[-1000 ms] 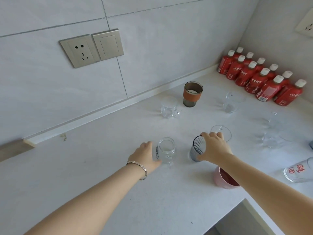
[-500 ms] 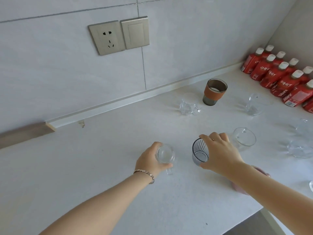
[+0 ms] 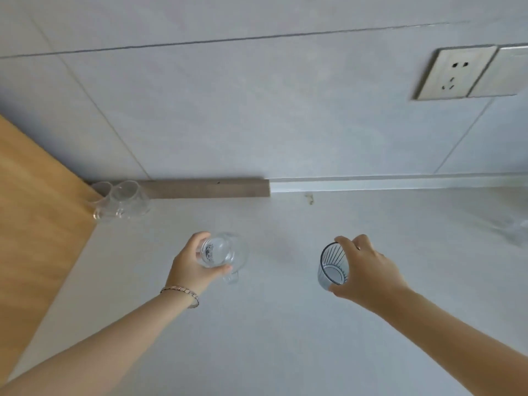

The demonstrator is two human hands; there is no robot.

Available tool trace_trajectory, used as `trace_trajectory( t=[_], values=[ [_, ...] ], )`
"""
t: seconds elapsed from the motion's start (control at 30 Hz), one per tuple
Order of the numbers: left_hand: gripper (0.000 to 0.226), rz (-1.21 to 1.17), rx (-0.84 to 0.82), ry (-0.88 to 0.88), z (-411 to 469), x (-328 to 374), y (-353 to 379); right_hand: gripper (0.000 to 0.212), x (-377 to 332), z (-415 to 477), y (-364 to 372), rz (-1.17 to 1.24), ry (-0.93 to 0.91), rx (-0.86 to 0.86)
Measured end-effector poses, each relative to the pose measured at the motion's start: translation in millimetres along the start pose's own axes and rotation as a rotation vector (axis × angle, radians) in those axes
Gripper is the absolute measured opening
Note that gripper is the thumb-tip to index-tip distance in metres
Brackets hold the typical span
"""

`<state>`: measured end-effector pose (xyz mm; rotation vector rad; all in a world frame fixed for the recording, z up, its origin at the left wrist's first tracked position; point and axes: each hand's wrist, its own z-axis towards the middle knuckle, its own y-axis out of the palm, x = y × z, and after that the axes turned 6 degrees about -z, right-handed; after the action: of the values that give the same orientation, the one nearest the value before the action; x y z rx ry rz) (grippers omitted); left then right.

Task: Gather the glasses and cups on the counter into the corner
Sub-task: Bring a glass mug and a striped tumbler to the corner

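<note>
My left hand (image 3: 191, 267) grips a clear glass mug (image 3: 225, 252) with a handle, held above the white counter (image 3: 271, 324) and tilted so its mouth faces away from me. My right hand (image 3: 368, 271) holds a grey ribbed tumbler (image 3: 332, 267) from its right side, also lifted and tilted. Two clear glasses (image 3: 120, 202) stand together in the far left corner, where the wooden panel (image 3: 37, 224) meets the back wall.
A brown strip (image 3: 205, 188) runs along the foot of the tiled wall behind the corner. A socket and switch plate (image 3: 468, 72) sit on the wall at upper right. A faint clear glass (image 3: 514, 230) shows at the right edge.
Both hands have lifted their glasses off the counter and carried them left. My view has swung left: the bottles and other cups are out of frame, the corner with two glasses has appeared.
</note>
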<state>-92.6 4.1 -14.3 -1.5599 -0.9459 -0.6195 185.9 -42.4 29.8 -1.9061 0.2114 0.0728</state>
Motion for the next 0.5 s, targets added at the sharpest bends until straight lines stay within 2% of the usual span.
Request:
trace_trajectory(
  t=[0.23, 0.43, 0.5],
  values=[
    [0.066, 0.162, -0.028, 0.013, 98.6, -53.9, -121.0, 0.087, -154.7, 45.8, 15.8, 0.066, -0.031, -0.056],
    [0.054, 0.275, -0.142, 0.050, 165.1, -64.6, -147.1, 0.088, -222.1, 68.7, 22.7, 0.035, -0.043, -0.115],
    [0.057, 0.293, -0.164, 0.053, 183.9, -65.6, -149.8, 0.087, -234.5, 77.3, 21.0, 0.014, -0.046, -0.115]
  ],
)
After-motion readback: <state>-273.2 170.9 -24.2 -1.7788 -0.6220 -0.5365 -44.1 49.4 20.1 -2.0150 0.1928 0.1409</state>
